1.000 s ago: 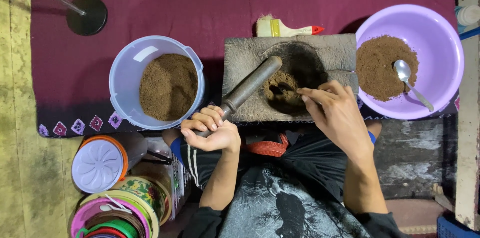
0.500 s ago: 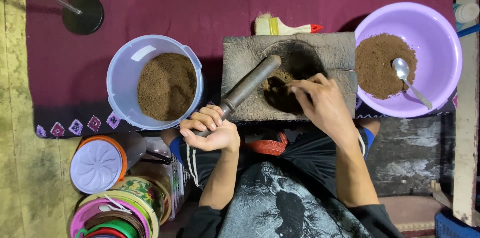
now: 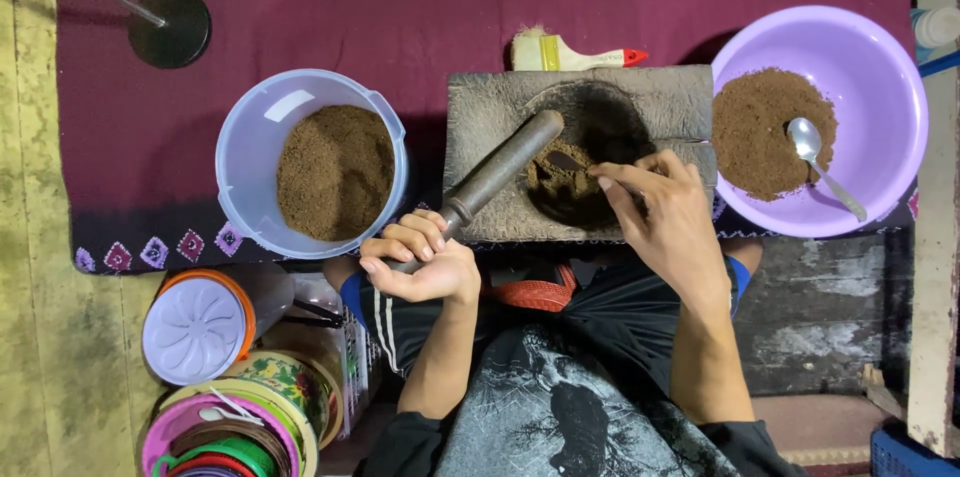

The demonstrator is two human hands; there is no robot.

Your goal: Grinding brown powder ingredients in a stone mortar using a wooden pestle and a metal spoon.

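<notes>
At your near left stands a jar with a pale lilac flower-moulded lid (image 3: 193, 327) ringed in orange, and nearer still a stack of round tins and rings (image 3: 235, 427) in pink, green and yellow, one with a floral band. No label on them is readable.

Since half a second ago your right hand (image 3: 665, 222) has slid a little toward the right side of the hollow, and the small dark scraper (image 3: 570, 162) in it now shows against the powder; your left hand has kept its place on the pestle.

Your left hand (image 3: 420, 262) is curled palm-up around the near end of the grey stone pestle (image 3: 495, 175), fingers closed on it; the pestle slants up and right, its far end resting at the rim of the hollow. Your right hand pinches the scraper between thumb and fingertips, its tip touching the brown powder heap (image 3: 565, 187) in the hollow of the grey stone slab (image 3: 480, 97). The slab sits in the middle of the maroon cloth (image 3: 400, 7), just in front of your knees.

Left of the slab is a pale blue tub (image 3: 245, 157) of brown powder; right of it a lilac bowl (image 3: 880, 57) with more powder and a metal spoon (image 3: 820, 162). A paintbrush (image 3: 570, 55) with a red-tipped handle lies just beyond the slab, and a black round stand base (image 3: 170, 27) sits far left.
</notes>
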